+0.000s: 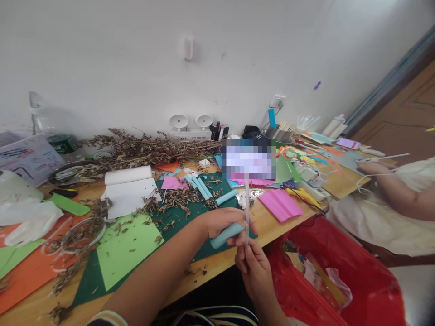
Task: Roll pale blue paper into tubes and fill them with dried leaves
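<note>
Gripping a pale blue paper roll (226,236), the left hand (222,222) curls its fingers around the roll's upper end, thumb side towards the camera; the roll slants down to the left, just above the near edge of the table (272,228). The right hand (254,268) sits below that edge, over the lap; its thumb and fingertips press together in a pinch on the foot of a thin clear stick (247,206), which stands nearly upright and crosses the roll's right end. The stick's upper end cannot be made out; whether stick and roll touch or merely overlap is hard to tell.

As a judgement, the work looks like joining roll and stick; it goes best with the pinch kept low and firm so the stick stays straight, and with the left fingers light enough not to crush the roll; turning the roll's open end into plain sight would help the aim.

Behind the hands lies a dark green mat (204,249) strewn with dry crumbs; a light green sheet (125,249) sits towards the left front corner; more blue rolls (200,186) rest mid-table; folded pink paper (280,204) lies near the right front edge; dried twigs (142,151) run along the back edge. A red bag (340,271) hangs open off the right side; beyond it another person's hand (372,168) rests on the table.
</note>
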`<action>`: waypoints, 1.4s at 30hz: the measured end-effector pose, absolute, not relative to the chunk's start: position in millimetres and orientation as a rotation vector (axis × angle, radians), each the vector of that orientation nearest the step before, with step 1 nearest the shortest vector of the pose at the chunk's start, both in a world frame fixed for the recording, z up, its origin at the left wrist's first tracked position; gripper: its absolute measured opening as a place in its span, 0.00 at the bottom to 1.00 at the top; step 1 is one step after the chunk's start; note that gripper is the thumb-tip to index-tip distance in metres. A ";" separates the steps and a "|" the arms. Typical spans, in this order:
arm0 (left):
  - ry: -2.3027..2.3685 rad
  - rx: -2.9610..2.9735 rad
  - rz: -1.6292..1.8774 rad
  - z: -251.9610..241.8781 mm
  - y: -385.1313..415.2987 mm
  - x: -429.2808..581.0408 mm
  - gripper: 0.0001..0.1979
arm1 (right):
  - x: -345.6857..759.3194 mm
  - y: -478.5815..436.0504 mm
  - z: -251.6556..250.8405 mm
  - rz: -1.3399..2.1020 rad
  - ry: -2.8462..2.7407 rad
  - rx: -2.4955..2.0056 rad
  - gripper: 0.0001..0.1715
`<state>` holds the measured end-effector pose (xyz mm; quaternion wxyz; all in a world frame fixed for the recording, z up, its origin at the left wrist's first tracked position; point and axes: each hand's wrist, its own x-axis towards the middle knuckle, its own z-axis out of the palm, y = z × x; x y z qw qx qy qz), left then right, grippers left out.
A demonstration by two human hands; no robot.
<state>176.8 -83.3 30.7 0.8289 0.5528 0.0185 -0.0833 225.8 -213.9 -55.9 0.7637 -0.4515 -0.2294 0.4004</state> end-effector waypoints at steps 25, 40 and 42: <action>0.040 0.890 1.055 92.1 -71.5 101.8 0.03 | 292.9 -247.5 -60.6 0.691 -0.373 -1.061 0.16; 0.244 1.707 0.601 -34.5 -105.0 110.4 0.03 | 374.3 -258.1 -31.8 0.427 -0.288 -1.108 0.17; 0.252 1.770 0.568 -35.6 -105.0 113.5 0.04 | 373.6 -260.9 -34.3 0.364 -0.285 -1.110 0.17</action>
